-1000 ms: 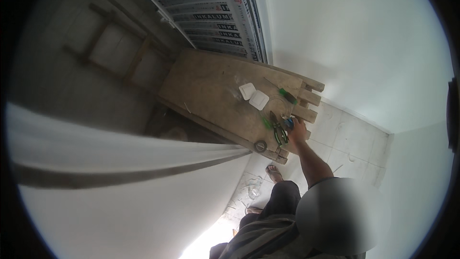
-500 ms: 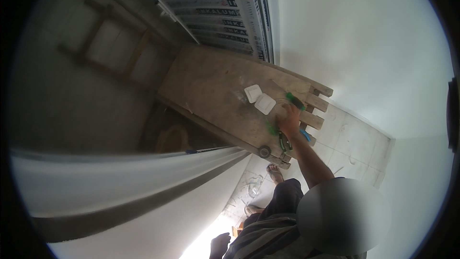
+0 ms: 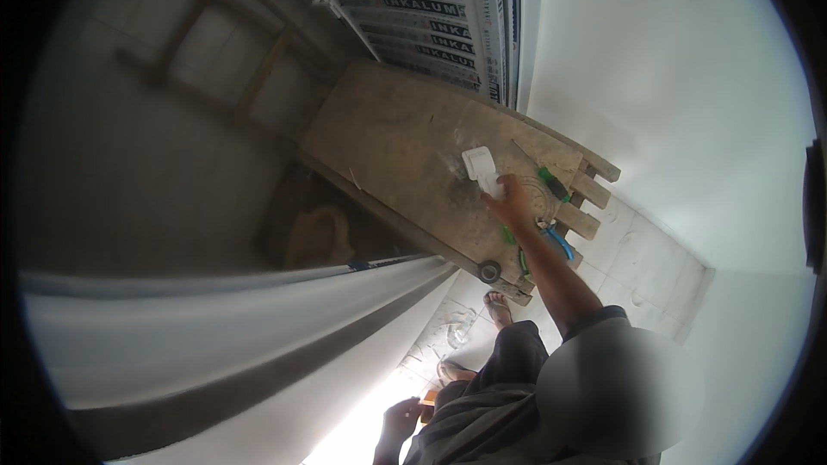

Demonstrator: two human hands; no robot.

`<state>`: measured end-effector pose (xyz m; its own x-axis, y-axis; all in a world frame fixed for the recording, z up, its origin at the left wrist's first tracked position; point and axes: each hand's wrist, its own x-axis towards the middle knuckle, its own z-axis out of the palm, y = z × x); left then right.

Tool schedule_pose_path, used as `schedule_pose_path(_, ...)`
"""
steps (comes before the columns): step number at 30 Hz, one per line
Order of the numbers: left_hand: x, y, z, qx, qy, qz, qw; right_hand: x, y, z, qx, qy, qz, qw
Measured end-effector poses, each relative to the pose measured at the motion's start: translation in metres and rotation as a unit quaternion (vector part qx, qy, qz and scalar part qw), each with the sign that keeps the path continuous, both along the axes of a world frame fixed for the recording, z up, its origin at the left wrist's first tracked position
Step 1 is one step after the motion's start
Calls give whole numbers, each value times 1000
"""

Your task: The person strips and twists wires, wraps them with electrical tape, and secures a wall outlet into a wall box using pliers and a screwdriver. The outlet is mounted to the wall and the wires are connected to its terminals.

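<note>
My right hand point(image 3: 512, 205) reaches over the wooden workbench point(image 3: 396, 133), its thumb and fingers closed round the nearer of two white, square, round-cornered plates point(image 3: 491, 186). The farther white plate point(image 3: 476, 162) lies against it, partly overlapped. Just right of this hand is a screwdriver point(image 3: 554, 184) with a green and black handle, beside a coil of thin pale cable point(image 3: 541, 200). Blue-handled pliers point(image 3: 558, 241) and a green-handled tool point(image 3: 522, 260) lie near my wrist, partly hidden by the forearm. My left hand point(image 3: 401, 422) hangs low by my side, dark against glare; its grip is unclear.
A black tape roll point(image 3: 489, 271) sits at the bench's near corner. Slats stick out at the bench's right end, close to a white wall point(image 3: 655, 103). Film-wrapped panels point(image 3: 422, 26) stand behind. A wooden frame point(image 3: 233, 52) is at far left; a clear bag point(image 3: 458, 327) lies on the floor.
My right hand has moved left from beside the screwdriver onto the nearer white plate and taken hold of it. The plates now overlap. My left hand has risen slightly; the whole view has shifted.
</note>
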<state>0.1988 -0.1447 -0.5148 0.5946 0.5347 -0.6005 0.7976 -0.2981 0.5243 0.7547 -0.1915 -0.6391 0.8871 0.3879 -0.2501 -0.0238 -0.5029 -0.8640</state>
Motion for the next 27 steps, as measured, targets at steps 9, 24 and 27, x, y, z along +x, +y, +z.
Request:
schedule_pose_path(9,263,37,63,15,-302,-40,952,-134,-58,112,444,444,77,775)
schedule_pose_path(24,292,18,62,92,-423,-112,894,-193,-81,175,424,442,71,787)
schedule_pose_path(27,294,17,70,22,-413,-73,908,-190,-81,184,433,439,78,784)
